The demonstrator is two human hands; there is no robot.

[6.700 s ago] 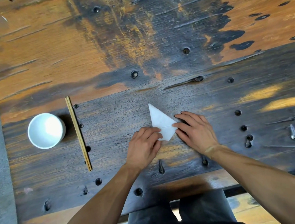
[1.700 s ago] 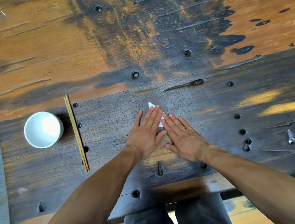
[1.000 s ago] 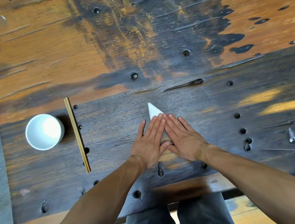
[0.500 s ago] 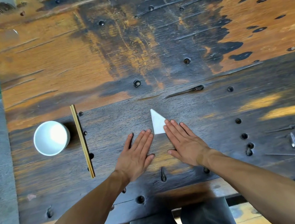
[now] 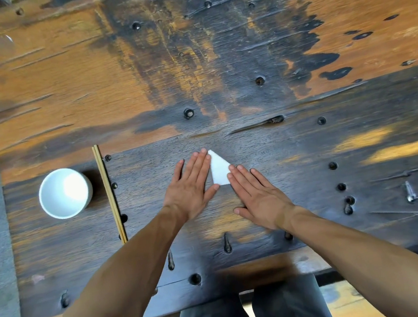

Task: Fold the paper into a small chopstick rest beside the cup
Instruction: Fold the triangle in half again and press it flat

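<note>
A smooth white paper (image 5: 219,169), folded to a flat, sharp triangle, is laid on the worn, pitted wooden table (image 5: 242,50), flanked by the left hand (image 5: 191,183) and right hand (image 5: 254,192), both flattened with straight fingers, nothing grasped. The glossy round cup (image 5: 65,192) and slim chopsticks (image 5: 109,193) are set well apart, leftward.

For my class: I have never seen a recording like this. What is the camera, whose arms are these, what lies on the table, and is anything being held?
There is one picture, taken by a wide-angle camera worn on a person's head, looking down at their own bare arms. No machine is involved. On the worn wooden table lie a white cup, a pair of chopsticks just right of it, and a white paper folded into a triangle. The left hand and right hand lie flat with straight fingers on either side of the paper, touching its edges. Nothing is gripped.
</note>
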